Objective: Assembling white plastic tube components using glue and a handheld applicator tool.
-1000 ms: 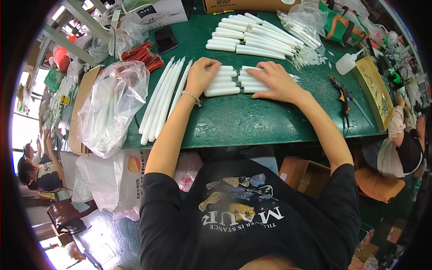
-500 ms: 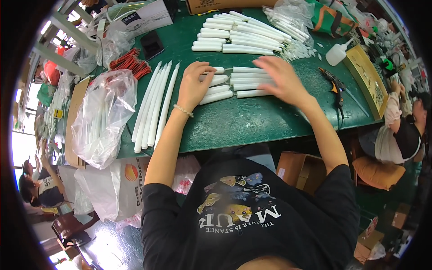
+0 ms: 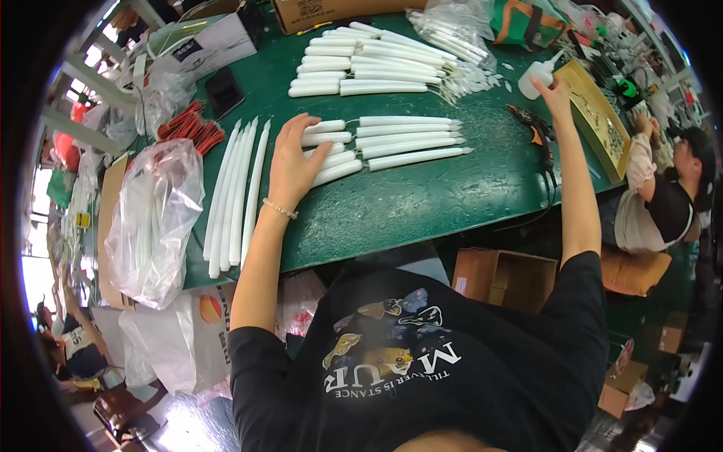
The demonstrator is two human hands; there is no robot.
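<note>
Several white taper candle sticks (image 3: 410, 142) with pointed tips lie in a row on the green table. Short white cylinders (image 3: 337, 167) lie end to end with them at their left, dark thin wires showing in the gaps. My left hand (image 3: 296, 160) rests over the outer ends of these cylinders, thumb and fingers apart, partly hiding them. Far to the right, my right hand (image 3: 556, 98) has its thumb and fingers on a white squeeze bottle (image 3: 532, 81) with a thin nozzle. That bottle still stands beside the yellow tray.
A black-and-orange glue gun (image 3: 536, 135) lies right, by a yellow tray (image 3: 623, 154) of small parts. More white candle pieces (image 3: 392, 64) lie at the back. Left are long white tapers (image 3: 237, 196), a plastic bag (image 3: 154, 226), red wires (image 3: 192, 126) and a phone (image 3: 224, 92). A co-worker sits right.
My right hand has left the candle sticks and reached right to the squeeze bottle. My left hand stays at the short cylinders, its fingers more spread. The whole view has shifted slightly.
</note>
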